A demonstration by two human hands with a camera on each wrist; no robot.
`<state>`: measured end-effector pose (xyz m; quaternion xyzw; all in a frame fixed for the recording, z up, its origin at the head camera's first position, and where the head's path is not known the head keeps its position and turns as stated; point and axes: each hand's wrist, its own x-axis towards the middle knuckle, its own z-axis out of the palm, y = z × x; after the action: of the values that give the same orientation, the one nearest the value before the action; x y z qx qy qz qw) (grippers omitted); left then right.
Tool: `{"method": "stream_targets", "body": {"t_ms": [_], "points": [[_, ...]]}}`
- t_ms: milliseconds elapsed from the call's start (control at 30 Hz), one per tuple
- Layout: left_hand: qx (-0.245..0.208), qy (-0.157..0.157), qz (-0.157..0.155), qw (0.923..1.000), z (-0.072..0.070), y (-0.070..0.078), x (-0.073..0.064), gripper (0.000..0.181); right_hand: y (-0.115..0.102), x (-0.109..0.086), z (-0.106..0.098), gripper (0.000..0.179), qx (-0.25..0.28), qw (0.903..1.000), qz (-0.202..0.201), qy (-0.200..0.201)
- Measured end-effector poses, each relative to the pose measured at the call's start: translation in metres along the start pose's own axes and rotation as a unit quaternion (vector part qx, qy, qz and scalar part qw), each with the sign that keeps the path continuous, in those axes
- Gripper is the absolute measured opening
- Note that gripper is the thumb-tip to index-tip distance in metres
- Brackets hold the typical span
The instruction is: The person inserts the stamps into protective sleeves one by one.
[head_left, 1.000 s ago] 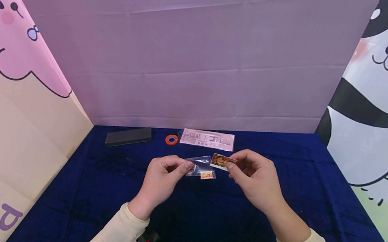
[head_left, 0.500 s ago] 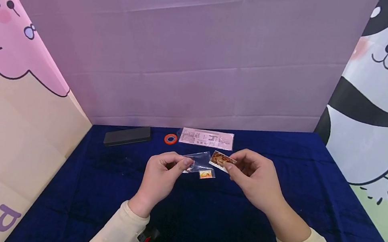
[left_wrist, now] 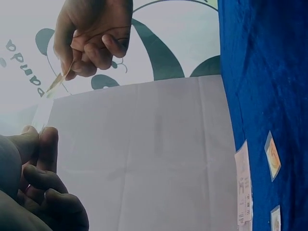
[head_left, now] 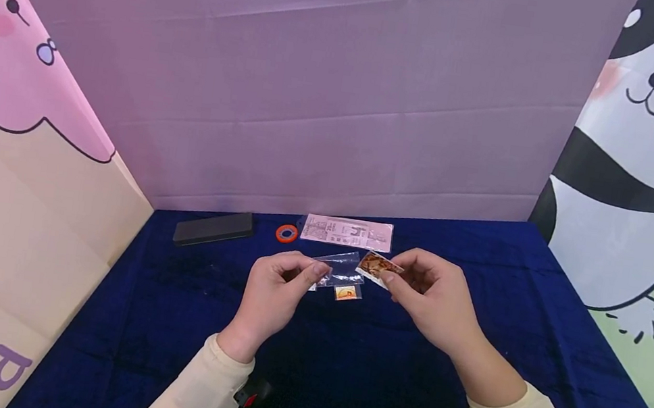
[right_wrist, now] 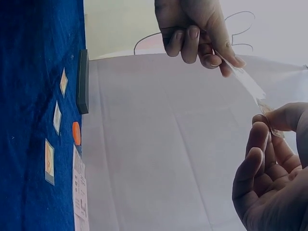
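Observation:
Between thumb and index finger, my left hand (head_left: 275, 296) pinches a small clear plastic sleeve (head_left: 342, 268) by its left end. My right hand (head_left: 434, 302) pinches a stamp (head_left: 374, 265) with a brown picture and white border, held tilted. The stamp's left edge meets the sleeve's right end; whether a corner is inside cannot be told. In the right wrist view, the sleeve (right_wrist: 248, 83) reaches toward the stamp (right_wrist: 265, 109) above the table. Below the hands, a sleeved orange-and-yellow stamp (head_left: 347, 293) lies on the cloth. Another small sleeved piece (right_wrist: 57, 118) is mostly hidden in the head view.
A dark blue cloth (head_left: 165, 320) covers the table. Along its back lie a dark grey flat box (head_left: 214, 228), an orange tape roll (head_left: 286, 233) and a pink printed packet (head_left: 348, 232). A third sleeved stamp (right_wrist: 63, 83) lies toward the box. A mauve backdrop (head_left: 328, 95) stands behind.
My left hand has lifted and turned the sleeve, bringing its end up to the stamp. In my right hand the stamp has tilted further. Both hands keep their pinches.

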<state>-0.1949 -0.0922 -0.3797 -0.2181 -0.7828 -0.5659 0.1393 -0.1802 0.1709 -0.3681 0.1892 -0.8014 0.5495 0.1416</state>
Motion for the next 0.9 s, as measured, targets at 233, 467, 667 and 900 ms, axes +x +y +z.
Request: {"method": "stream_targets", "body": {"t_ms": [233,467,667,900], "points": [[0.0,-0.003,0.007,1.0,0.0,0.005,0.003,0.014,-0.001,0.001,-0.005,0.004,0.0,0.9999,-0.014,0.003],[0.0,-0.005,0.012,0.9999,0.003,0.008,0.007,0.015,0.001,0.001,-0.007,0.006,-0.006,0.9998,-0.016,0.002],[-0.006,0.0,0.017,0.9998,0.003,0.011,0.008,0.016,0.0,0.002,-0.008,0.005,-0.001,0.9999,-0.011,-0.001],[-0.007,-0.003,0.016,0.9998,0.003,0.01,0.008,0.013,-0.002,0.001,-0.008,0.006,-0.015,0.9998,0.004,-0.01]]}}
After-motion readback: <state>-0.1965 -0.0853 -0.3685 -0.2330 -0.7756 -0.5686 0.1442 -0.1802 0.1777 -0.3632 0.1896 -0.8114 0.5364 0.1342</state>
